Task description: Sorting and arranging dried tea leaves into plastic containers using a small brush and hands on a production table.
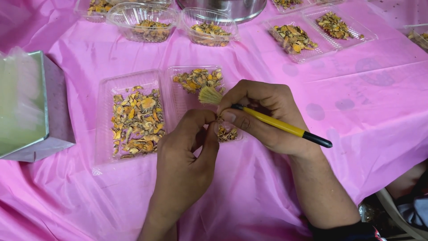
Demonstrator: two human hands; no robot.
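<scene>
Here the left hand [187,151] pinches a small dried piece between thumb and fingertips, raised just above the open clear hinged tray [107,116], likely so that loosened dust falls into it. The piece itself is mostly hidden by the fingers. The right hand [263,118] grips a yellow-handled brush [272,122] like a pencil, bristles pointing up and left, just beside the pinched piece. Dried orange-brown pieces [136,122] fill the tray's left half, just left of both hands. The bench carries a pink cover [356,111] and further filled trays [296,40] well apart.
</scene>
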